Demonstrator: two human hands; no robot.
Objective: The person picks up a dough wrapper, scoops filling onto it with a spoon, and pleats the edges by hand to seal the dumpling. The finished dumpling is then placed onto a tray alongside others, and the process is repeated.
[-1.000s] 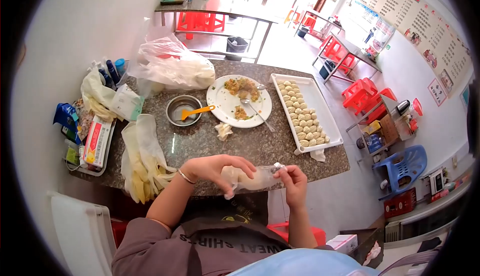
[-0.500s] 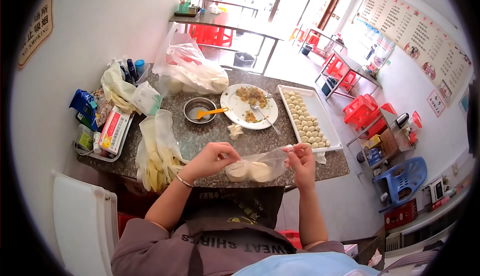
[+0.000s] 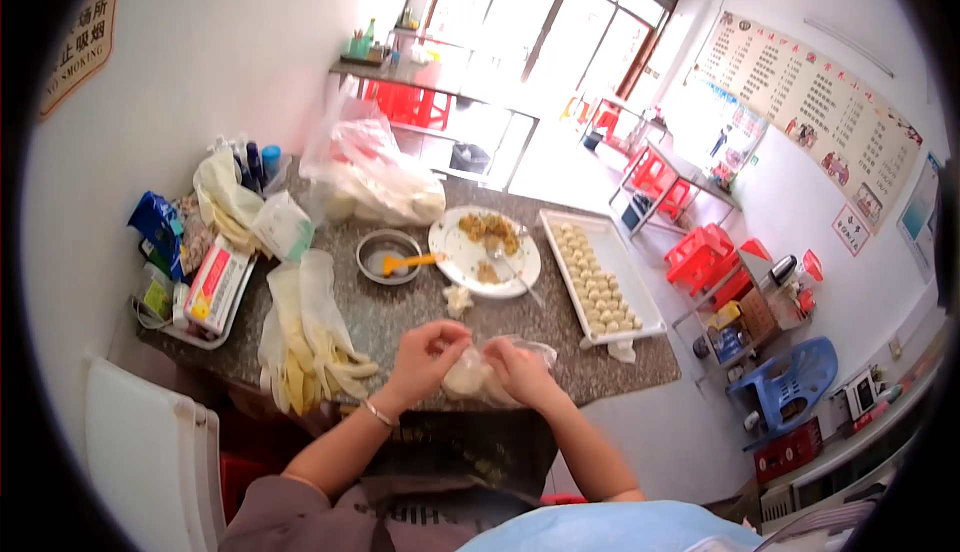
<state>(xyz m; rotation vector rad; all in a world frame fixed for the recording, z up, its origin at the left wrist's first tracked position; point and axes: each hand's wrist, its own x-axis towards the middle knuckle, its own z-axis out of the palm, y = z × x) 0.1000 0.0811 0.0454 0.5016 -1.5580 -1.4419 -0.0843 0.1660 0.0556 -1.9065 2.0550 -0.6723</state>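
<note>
A clear plastic bag with pale dough in it lies at the table's near edge. My left hand is at the bag's left side, its fingers pinched on the plastic. From the right, my right hand closes on the gathered plastic, close to the left one, and covers part of the bag. A small scrap of dough sits just beyond my hands. Behind it are a white plate with filling and a spoon, and a metal bowl with an orange-handled scraper.
A white tray of small dough balls stands at the right. Yellowish gloves hang over the near left edge. Farther left is a tray of boxes and packets. A large plastic bag stands at the back.
My right hand has moved left to beside my left hand, and the stretched bag is now bunched between them. The camera view has tilted and shifted.
</note>
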